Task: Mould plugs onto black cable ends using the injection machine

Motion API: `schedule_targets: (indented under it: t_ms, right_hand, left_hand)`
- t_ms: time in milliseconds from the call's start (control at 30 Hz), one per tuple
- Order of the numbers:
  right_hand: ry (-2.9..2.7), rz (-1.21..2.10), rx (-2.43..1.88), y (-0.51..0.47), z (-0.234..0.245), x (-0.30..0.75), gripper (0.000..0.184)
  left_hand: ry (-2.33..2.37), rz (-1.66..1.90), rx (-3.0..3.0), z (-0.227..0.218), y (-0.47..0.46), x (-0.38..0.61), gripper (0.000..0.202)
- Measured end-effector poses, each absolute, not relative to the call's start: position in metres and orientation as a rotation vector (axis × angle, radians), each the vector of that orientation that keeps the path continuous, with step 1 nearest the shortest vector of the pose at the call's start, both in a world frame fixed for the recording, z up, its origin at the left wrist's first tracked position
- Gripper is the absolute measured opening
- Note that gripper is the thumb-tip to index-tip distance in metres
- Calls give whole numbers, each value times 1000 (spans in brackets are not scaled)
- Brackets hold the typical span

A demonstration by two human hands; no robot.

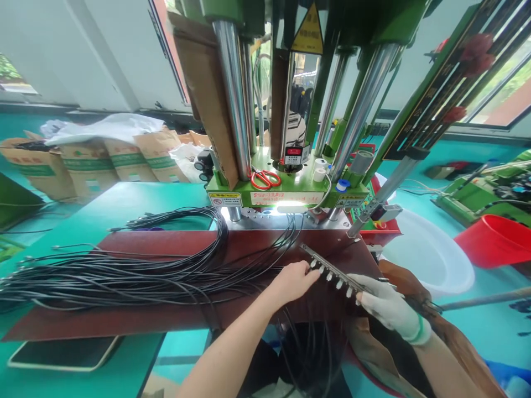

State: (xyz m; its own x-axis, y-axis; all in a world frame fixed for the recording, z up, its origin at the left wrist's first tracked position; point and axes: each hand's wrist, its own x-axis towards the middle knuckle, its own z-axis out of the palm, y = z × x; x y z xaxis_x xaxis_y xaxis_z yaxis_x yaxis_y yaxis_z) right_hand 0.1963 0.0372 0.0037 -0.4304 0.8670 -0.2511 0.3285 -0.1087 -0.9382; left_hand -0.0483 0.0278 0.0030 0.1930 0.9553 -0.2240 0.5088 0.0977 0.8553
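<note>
My right hand (384, 307), in a white glove, is closed around the near end of a long dark metal strip (327, 268) carrying a row of small white connector pieces. The strip slants up and left over a dark red work board (174, 246). My bare left hand (292, 282) reaches to the strip's middle, its fingertips pinched at one of the white pieces. A thick bundle of thin black cables (124, 273) lies across the board on the left, with strands running toward the strip.
A green vertical press (286, 190) with chrome columns stands right behind the board, red scissors (264, 178) on its base. A white basin (427, 254) and a red tub (493, 240) sit at right. Cardboard boxes (89, 166) line the far left.
</note>
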Motion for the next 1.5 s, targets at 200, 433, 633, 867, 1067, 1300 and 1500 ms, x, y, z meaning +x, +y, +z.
schedule_targets:
  t_ms: [200,433,633,867,1067,1300,1500]
  right_hand:
    - [-2226,1458,-1300,92,41,184,37]
    - [-2877,689,-1356,166,59,132,22]
    - [-2900,456,-1213,185,32,102,18]
    - [-2799,323,-1128,173,-2,100,38]
    - [-2688,287,-1148,165,-12,99,40]
    - [-2593,404,-1049,172,-18,102,38]
    - [-2475,484,-1023,172,-10,104,31]
  left_hand:
    - [1599,456,1873,27,1,-62,36]
    - [1491,486,1920,38,-16,-78,25]
    - [1425,640,1871,38,-19,-105,23]
    - [1669,933,1800,18,44,-138,24]
    - [1719,746,1808,-5,98,-126,31]
    - [1565,700,1862,2,112,-123,31]
    - [1514,805,1832,6,114,-120,28]
